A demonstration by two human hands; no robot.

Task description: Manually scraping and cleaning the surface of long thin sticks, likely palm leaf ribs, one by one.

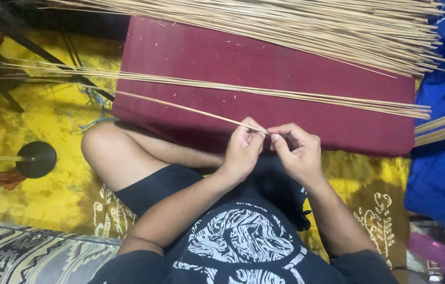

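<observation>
While the person is sitting cross-legged on a yellow patterned cloth (59,121), a single thin stick (180,108) is being held at its near end between both hands, just above the lap. The left hand (243,150) is being kept closed, thumb and fingertips pinched on the stick's tip, and the right hand (296,152) is likewise being closed in a pinch right beside it, so that the two grips are almost touching; such a paired hold is judged to steady so slender and flexible a piece. The rest of the stick is being left to run away to the left, slanting up over the edge of a maroon cushion (285,68), which is serving as a raised support. A thin row of similar sticks (285,95) is lying across the cushion, and a much thicker bundle of sticks (312,26) is being kept along its far edge, within arm's reach. A round black stand base (36,159) is resting on the cloth to the left, and blue fabric (443,158) is lying at the right.
</observation>
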